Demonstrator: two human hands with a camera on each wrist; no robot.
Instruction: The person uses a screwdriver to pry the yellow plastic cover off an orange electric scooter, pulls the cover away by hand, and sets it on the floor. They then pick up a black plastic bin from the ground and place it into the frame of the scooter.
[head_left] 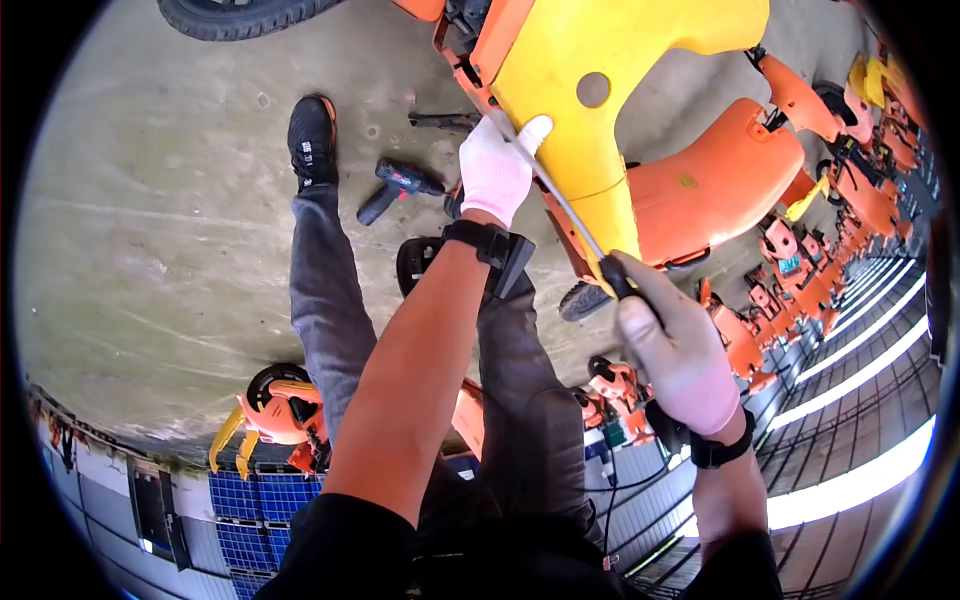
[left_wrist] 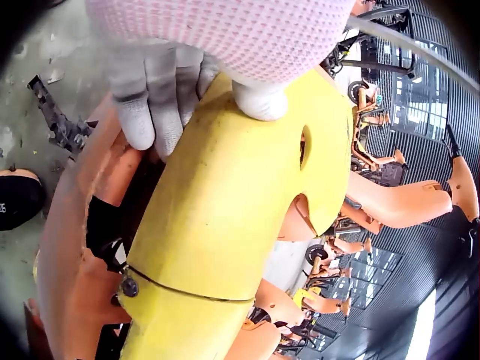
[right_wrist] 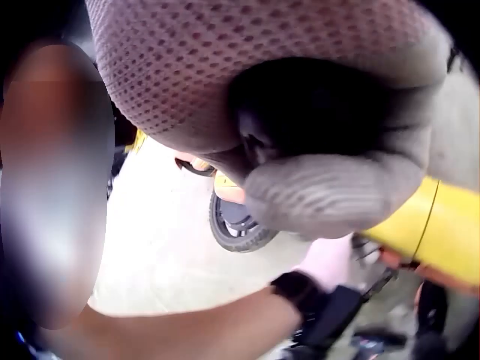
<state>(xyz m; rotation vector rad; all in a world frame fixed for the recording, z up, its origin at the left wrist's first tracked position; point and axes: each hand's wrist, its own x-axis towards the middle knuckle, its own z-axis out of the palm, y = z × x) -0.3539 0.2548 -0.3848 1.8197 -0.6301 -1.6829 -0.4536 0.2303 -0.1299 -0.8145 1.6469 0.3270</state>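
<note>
A yellow body panel with a round hole is fixed to an orange vehicle. At its near edge my gloved left hand grips it, the thumb on the yellow face and the fingers curled over the side, beside a dark gap. My gloved right hand holds a long screwdriver by its black and yellow handle. The shaft slants over the panel toward my left hand and overlaps it in the head view. In the right wrist view, fingers wrap around the black handle; the tip is hidden.
A cordless drill lies on the concrete floor near my feet, with a dark bracket-like part beyond it. An orange seat-shaped section adjoins the panel. Several orange vehicles stand in rows on the right.
</note>
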